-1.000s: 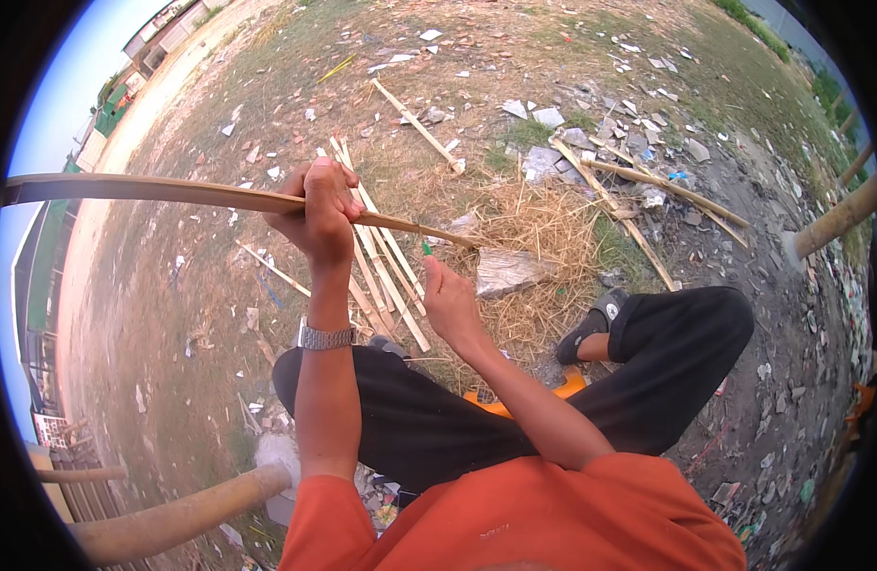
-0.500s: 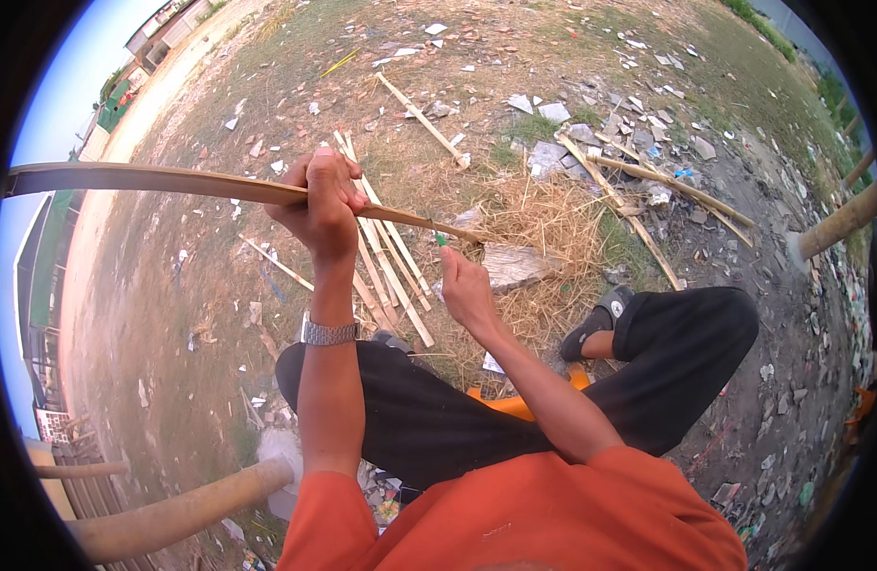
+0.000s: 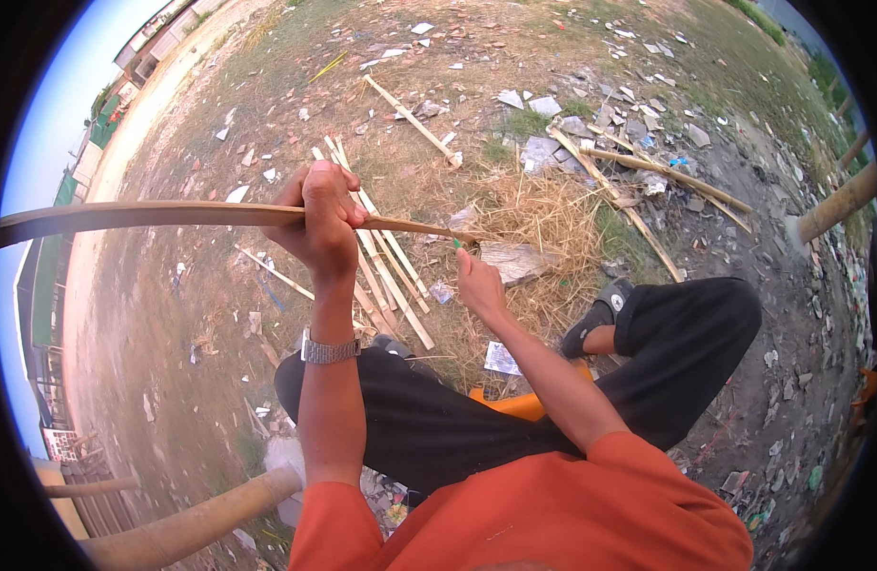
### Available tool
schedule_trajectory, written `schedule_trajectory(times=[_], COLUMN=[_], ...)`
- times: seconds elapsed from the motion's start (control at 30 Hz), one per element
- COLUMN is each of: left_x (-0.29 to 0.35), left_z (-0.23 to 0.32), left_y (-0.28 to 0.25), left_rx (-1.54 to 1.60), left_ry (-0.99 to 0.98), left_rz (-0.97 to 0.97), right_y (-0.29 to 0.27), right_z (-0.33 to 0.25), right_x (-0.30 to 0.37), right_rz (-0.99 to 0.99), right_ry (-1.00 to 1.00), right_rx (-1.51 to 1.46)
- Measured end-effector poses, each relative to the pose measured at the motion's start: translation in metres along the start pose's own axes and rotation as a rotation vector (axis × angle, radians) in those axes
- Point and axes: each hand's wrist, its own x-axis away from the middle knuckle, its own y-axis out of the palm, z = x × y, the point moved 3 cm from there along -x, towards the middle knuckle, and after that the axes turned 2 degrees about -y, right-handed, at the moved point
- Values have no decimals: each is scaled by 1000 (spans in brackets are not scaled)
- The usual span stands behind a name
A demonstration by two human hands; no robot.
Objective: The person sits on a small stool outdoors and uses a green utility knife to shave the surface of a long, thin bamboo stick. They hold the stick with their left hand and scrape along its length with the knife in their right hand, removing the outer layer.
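Note:
My left hand (image 3: 322, 214) is closed around a long, flat bamboo strip (image 3: 153, 215), which runs from beyond the left rim toward the middle. The strip's far end comes down by a weathered wood block (image 3: 516, 263). My right hand (image 3: 480, 285) is closed on a small green-handled knife (image 3: 457, 245), held against the strip near that end. Its blade is too small to make out clearly. Under my left wrist lie several split bamboo sticks (image 3: 400, 276).
Straw shavings (image 3: 543, 214) surround the block. Beyond are a bamboo piece (image 3: 414, 119), crossed bamboo lengths (image 3: 638, 171) and broken tiles (image 3: 541, 152). Bamboo posts stand at lower left (image 3: 200, 519) and right (image 3: 838, 205). An orange seat (image 3: 519, 407) shows beneath my legs.
My right hand has slid a little away and to the right along the strip, toward its block end. The strip's left part sits lower in view, and my left hand keeps its hold.

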Motion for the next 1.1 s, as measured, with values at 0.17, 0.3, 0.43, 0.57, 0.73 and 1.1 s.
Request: schedule_trajectory(times=[0.17,0.3,0.43,0.57,0.73,1.1], left_x=[0,-6,-3,-1,-8,-13], left_z=[2,-4,0,5,-4,-5], left_y=[6,-2,4,-1,8,5], left_rx=[0,8,2,-80,-34,88], left_ry=[45,55,55,-2,17,26], left_rz=[-10,-15,-14,23,45,-121], right_y=[15,15,25,22,-52,-98], right_z=[39,64,47,74,175,-113], right_x=[-4,-21,-19,-23,-87,16], right_rz=[28,-21,13,96,-61,-122], right_ry=[91,121,-33,-48,158,-198], right_rx=[23,64,-48,513,1054,-263])
